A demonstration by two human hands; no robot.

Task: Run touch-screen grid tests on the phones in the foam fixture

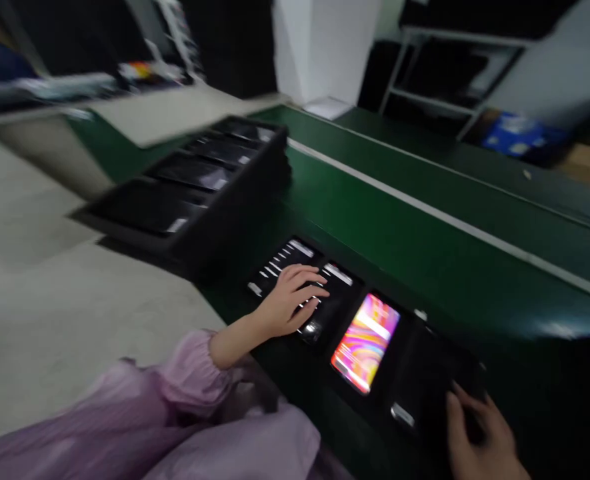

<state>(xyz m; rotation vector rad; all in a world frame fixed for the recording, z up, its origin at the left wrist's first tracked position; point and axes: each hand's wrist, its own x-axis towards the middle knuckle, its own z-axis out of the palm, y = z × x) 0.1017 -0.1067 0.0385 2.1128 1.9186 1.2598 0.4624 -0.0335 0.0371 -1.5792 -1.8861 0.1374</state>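
My left hand (295,300) is spread over a phone (331,297) with a dark screen, its fingers apart and reaching across the glass. To its left lies another phone (299,252) showing lines of white text. On the right of my left hand, a phone (367,341) glows with a pink, yellow and orange picture. Farther right is a dark phone (425,373) with a pale label at its lower end. My right hand (485,433) is by that phone's right side, thumb and fingertip close together; shadow and blur hide what is between them.
A stack of black trays (215,207) with several dark phones in the top one stands at the left. Under everything runs a green bench (345,200) with a white strip (425,212). Behind it are a metal rack (435,100) and a blue bag (515,133).
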